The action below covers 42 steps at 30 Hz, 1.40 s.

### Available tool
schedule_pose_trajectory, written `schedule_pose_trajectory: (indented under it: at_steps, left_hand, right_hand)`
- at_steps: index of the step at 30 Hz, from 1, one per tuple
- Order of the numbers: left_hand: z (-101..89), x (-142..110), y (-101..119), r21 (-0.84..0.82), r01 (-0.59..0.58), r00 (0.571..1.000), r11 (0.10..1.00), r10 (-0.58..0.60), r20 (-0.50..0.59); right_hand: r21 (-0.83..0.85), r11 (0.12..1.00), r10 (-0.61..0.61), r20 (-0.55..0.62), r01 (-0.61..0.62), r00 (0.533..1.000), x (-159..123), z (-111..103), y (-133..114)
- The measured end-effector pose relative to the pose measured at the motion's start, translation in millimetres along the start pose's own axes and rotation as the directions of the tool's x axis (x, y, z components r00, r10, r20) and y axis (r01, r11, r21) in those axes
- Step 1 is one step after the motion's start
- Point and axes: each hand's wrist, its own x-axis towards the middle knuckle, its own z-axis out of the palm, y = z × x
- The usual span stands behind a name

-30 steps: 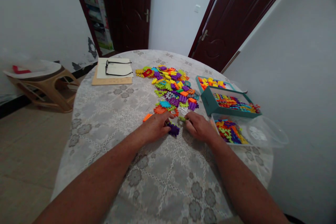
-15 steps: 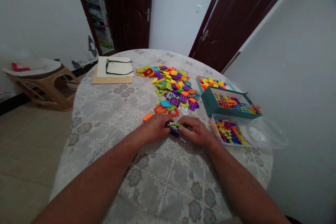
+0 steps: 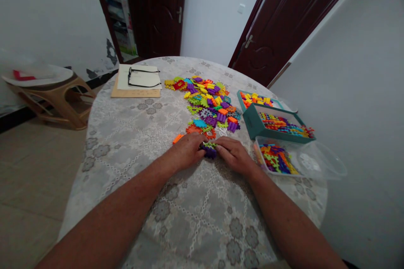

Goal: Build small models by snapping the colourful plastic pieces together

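Between my two hands, near the middle of the table, is a lime-green gear piece [image 3: 209, 145] with a purple gear piece [image 3: 209, 152] below it. My left hand [image 3: 188, 150] is closed on their left side, its thumb and fingers bent around the edge. From the right, my right hand [image 3: 234, 154] pinches the green gear piece. Whether the two pieces are joined I cannot tell. Just past my hands lies a heap of coloured toy pieces [image 3: 211, 121], mostly gears and blocks. An orange block [image 3: 178, 138] rests beside my left knuckles.
On the right stand a clear plastic box [image 3: 277, 172] of gear pieces, a teal box [image 3: 251, 122] of coloured sticks and a teal lid [image 3: 279, 103] holding small blocks. Glasses [image 3: 129, 76] lie on papers [image 3: 135, 93] at the back left. A stool [image 3: 67, 101] stands left of the table.
The purple piece shows more broadly beneath the green one, and the pieces appear turned slightly. Both hands stay in nearly the same place. The view has shifted a little.
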Motion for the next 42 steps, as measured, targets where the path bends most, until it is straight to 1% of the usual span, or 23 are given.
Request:
schedule_pose_trajectory:
  at_steps: [2, 4, 6, 8, 11, 13, 15, 19, 22, 24, 27, 30, 32, 33, 35, 36, 37, 39, 42]
  left_hand:
    - [0.8, -1, -1, 0.002, -0.002, 1.0, 1.0, 0.002, -0.015]
    - [1.0, -1, -1, 0.006, -0.009, 0.999, 1.0, 0.009, -0.031]
    - [0.4, -1, 1, 0.004, -0.016, 0.999, 1.0, 0.016, -0.04]
    - [-0.9, -1, 2, -0.01, -0.009, 1.0, 1.0, 0.009, -0.021]
    - [-2.7, 0, 4, -0.031, 0.012, 1.0, 0.999, -0.011, 0.012]
    - [-2.9, 0, 3, -0.025, 0.016, 1.0, 1.0, -0.016, 0.01]
    - [-2.2, 0, 2, -0.003, 0.019, 1.0, 1.0, -0.019, -0.004]
    - [-0.3, 1, 1, 0.012, 0.013, 1.0, 1.0, -0.013, -0.023]
    - [0.8, 0, 1, -0.032, 0.016, 1.0, 0.999, -0.017, -0.016]
    - [2.1, 0, 0, -0.061, 0.027, 0.999, 0.998, -0.028, -0.021]
    - [4.4, 0, -3, -0.06, 0.013, 0.999, 0.998, -0.015, -0.033]
    - [4.9, 0, -6, -0.003, -0.025, 1.0, 1.0, 0.025, -0.019]
    - [3.9, -1, -6, 0.042, -0.049, 0.999, 0.998, 0.05, -0.017]
    - [3.2, -1, -6, 0.061, -0.054, 0.998, 0.997, 0.055, -0.021]
    - [1.6, -2, -6, 0.09, -0.045, 0.999, 0.995, 0.047, -0.025]
    - [1.0, -2, -5, 0.1, -0.037, 0.999, 0.994, 0.04, -0.02]
    - [0.4, -3, -5, 0.107, -0.031, 0.999, 0.994, 0.033, -0.013]
    - [-0.4, -3, -5, 0.116, -0.021, 1.0, 0.993, 0.022, -0.01]
    - [-0.8, -2, -4, 0.122, -0.019, 0.999, 0.992, 0.022, -0.024]
  right_hand:
    - [0.08, 0.997, -0.019, 0.023, 0.018, 1.0, -2, 0, 1]
    - [0.086, 0.996, -0.02, -0.022, 0.021, 1.0, -3, 1, 5]
    - [-0.005, 1.0, -0.012, -0.109, 0.011, 0.994, -1, 5, 13]
    - [-0.143, 0.989, 0.0, -0.146, -0.021, 0.989, 2, 10, 22]
    - [-0.312, 0.946, 0.045, -0.12, -0.081, 0.992, 9, 17, 31]
    - [-0.364, 0.926, 0.067, -0.109, -0.103, 0.992, 12, 18, 33]
    - [-0.374, 0.922, 0.069, -0.092, -0.099, 0.993, 12, 17, 33]
    - [-0.33, 0.942, 0.04, -0.069, -0.061, 0.997, 5, 6, 25]
    - [-0.256, 0.962, 0.078, -0.08, -0.096, 0.994, 0, -4, 17]
    - [-0.188, 0.975, 0.111, -0.066, -0.122, 0.992, 0, -7, 10]
    - [-0.07, 0.988, 0.14, -0.028, -0.141, 0.99, 1, -5, 1]
    - [0.055, 0.986, 0.16, 0.003, -0.16, 0.987, 0, 3, 1]
    - [0.112, 0.978, 0.182, -0.029, -0.177, 0.983, 0, 8, 8]
    - [0.112, 0.978, 0.185, -0.075, -0.176, 0.98, 1, 10, 13]
    - [0.04, 0.989, 0.148, -0.185, -0.143, 0.972, 6, 14, 24]
    - [-0.026, 0.993, 0.11, -0.221, -0.118, 0.969, 9, 16, 30]
    - [-0.1, 0.99, 0.072, -0.23, -0.097, 0.971, 13, 18, 34]
    - [-0.243, 0.966, 0.04, -0.19, -0.086, 0.981, 20, 21, 37]
    - [-0.407, 0.905, 0.081, -0.115, -0.121, 0.99, 25, 26, 33]
